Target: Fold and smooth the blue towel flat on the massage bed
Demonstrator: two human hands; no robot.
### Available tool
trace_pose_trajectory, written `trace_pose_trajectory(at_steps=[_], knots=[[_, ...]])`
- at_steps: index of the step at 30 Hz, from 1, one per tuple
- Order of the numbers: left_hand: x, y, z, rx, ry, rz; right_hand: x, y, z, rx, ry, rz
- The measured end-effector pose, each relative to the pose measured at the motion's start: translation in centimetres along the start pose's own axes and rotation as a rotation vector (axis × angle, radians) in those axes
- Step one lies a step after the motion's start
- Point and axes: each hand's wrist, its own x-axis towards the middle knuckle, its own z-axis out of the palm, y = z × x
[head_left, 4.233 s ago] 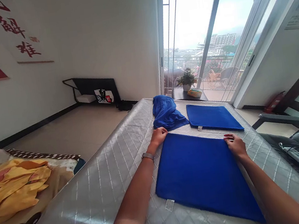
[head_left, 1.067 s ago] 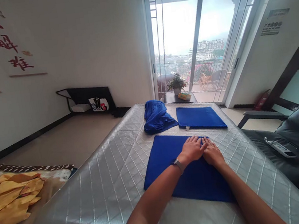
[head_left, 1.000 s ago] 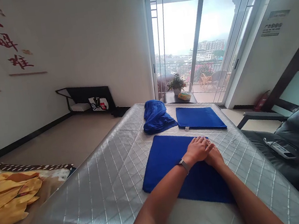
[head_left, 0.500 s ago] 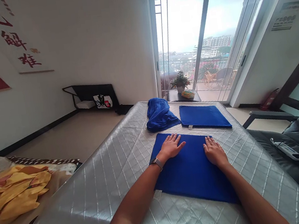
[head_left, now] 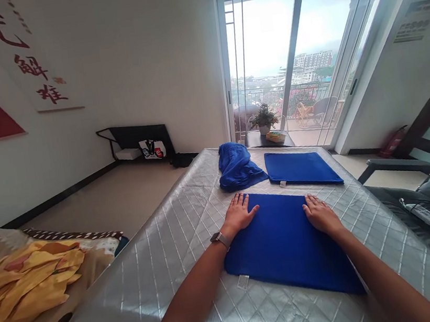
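A blue rectangle of folded cloth (head_left: 285,247) lies flat in front of me, a white tag at its near left corner. My left hand (head_left: 239,215) rests open on its far left edge, fingers stretched and thumb out to the side. At the far right corner lies my right hand (head_left: 322,214), open with fingers extended. Beyond them sits a second flat blue cloth (head_left: 303,167), also tagged. A crumpled blue cloth (head_left: 237,166) is heaped to its left. All rest on a silver quilted cover (head_left: 162,242).
Yellow cloth (head_left: 25,283) lies bunched on a surface at the left. On the right, a dark armchair (head_left: 397,195) holds a white power strip (head_left: 428,215). A small table with a potted plant (head_left: 264,118) stands by the glass sliding door (head_left: 265,33).
My left hand has slid outward to the left edge of the near cloth, and my right hand has shifted to its right edge. The whole view has turned slightly left.
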Motion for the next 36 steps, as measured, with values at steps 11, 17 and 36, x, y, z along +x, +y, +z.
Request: trace_pose_trajectory(at_steps=[11, 17, 36], knots=[[0.0, 0.0, 0.2, 0.019, -0.006, 0.003, 0.4, 0.5, 1.3, 0.066, 0.059, 0.011], [0.8, 0.4, -1.6, 0.108, -0.116, -0.023, 0.2, 0.1, 0.9, 0.073, 0.061, 0.023], [3.8, 16.5, 3.9, -0.063, 0.019, 0.265, -0.1, 0.4, 1.2, 0.053, 0.068, -0.006]])
